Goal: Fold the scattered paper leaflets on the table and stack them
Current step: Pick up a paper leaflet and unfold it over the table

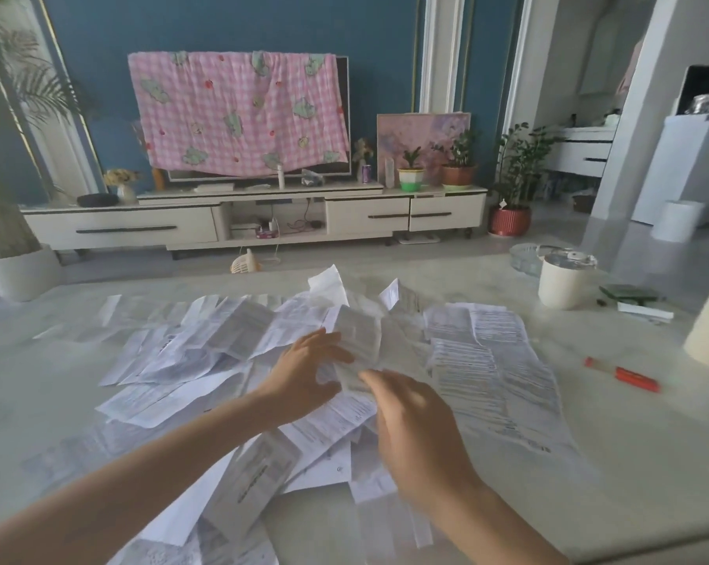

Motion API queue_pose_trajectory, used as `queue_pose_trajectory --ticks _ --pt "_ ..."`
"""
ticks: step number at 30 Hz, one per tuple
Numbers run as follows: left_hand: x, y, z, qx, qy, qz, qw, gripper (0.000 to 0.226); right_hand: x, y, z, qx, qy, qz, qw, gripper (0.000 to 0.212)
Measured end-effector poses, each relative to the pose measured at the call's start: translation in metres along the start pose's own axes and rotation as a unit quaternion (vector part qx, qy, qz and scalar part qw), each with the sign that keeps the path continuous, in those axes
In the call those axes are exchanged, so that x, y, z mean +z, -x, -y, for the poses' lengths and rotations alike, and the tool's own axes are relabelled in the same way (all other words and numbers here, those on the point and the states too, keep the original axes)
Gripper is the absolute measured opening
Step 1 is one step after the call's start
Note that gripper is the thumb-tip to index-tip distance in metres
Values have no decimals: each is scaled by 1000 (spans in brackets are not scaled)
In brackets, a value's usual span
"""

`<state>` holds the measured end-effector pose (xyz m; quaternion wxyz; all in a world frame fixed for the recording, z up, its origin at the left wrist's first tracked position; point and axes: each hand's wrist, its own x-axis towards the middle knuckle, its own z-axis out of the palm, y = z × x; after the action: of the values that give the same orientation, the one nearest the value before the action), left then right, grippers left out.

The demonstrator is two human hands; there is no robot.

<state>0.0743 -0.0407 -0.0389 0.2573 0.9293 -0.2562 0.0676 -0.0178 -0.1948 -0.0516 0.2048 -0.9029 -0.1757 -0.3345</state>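
Leaflets (495, 360) across pale table (630, 442), blue wall (263, 22) beyond

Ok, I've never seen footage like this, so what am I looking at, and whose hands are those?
No machine here: a person wears one wide-angle camera on the head, looking forward and down, so this single picture shows their own bare arms. The left hand and right hand meet at one narrow white printed leaflet raised above the scattered pile of white paper leaflets on the pale marble-look table. Blur hides whether either hand pinches it. A red marker pen and a cream lidded tub sit to the right.
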Motion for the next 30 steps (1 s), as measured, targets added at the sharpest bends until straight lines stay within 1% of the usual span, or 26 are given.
queue_pose_trajectory --ticks 2,4,6,8,11,13,15,16,18,19,20,21,22,23,24,25,26,27,28,29,30 --pt "1 -4 5 6 -9 -12 1000 36 -12 -4 -1 -9 13 -29 999 48" --pt "2 -8 9 4 -22 -16 1000 40 -26 -10 -5 -7 3 -33 999 44" --pt "2 -10 15 -10 -48 -13 999 43 -40 -16 -11 35 -48 13 998 36" --pt "4 -10 22 -37 -63 -2 997 41 -48 -23 -17 89 -126 80 985 30" --pt "3 -7 31 -78 -63 6 995 34 -55 -33 -27 152 -181 101 966 30" --pt "1 -7 34 -87 -61 1 994 35 -61 -41 -31 193 -223 117 948 23" --pt "-4 -8 32 -70 -55 -13 996 42 -69 -50 -35 208 -245 147 936 19" --pt "-6 -9 29 -47 -44 -26 998 45 -74 -55 -36 208 -253 168 930 17" --pt "-9 -13 19 10 -17 -37 999 39 -81 -63 -37 200 -256 199 924 13" --pt "-10 -16 15 26 1 -29 999 32 -83 -66 -38 193 -245 190 931 11" --pt "-10 -18 11 22 28 -17 999 25 -84 -68 -39 178 -225 163 944 7" --pt "-12 -21 6 8 65 -12 998 18 -85 -69 -42 156 -184 113 964 12" --pt "-13 -23 0 -4 108 -18 994 14 -86 -70 -45 132 -124 37 983 26" --pt "-16 -26 -5 -17 142 -34 989 16 -89 -71 -48 110 -66 -56 990 40" --pt "-20 -31 -11 -35 153 -56 986 20 -92 -72 -51 93 -27 -155 983 48" --pt "-23 -34 -15 -56 162 -80 982 22 -93 -71 -53 87 -10 -243 966 49" --pt "-28 -38 -21 -66 187 -99 975 21 -93 -70 -56 95 -11 -316 944 48" --pt "-33 -41 -26 -70 239 -106 963 19 -92 -69 -59 109 -23 -364 925 45" --pt "-37 -44 -31 -69 305 -108 944 16 -90 -69 -62 123 -62 -378 916 43" --pt "-42 -49 -35 -69 355 -112 926 13 -86 -69 -65 150 -126 -352 915 44" --pt "-46 -53 -39 -68 384 -116 914 11 -81 -69 -66 193 -208 -279 917 51"
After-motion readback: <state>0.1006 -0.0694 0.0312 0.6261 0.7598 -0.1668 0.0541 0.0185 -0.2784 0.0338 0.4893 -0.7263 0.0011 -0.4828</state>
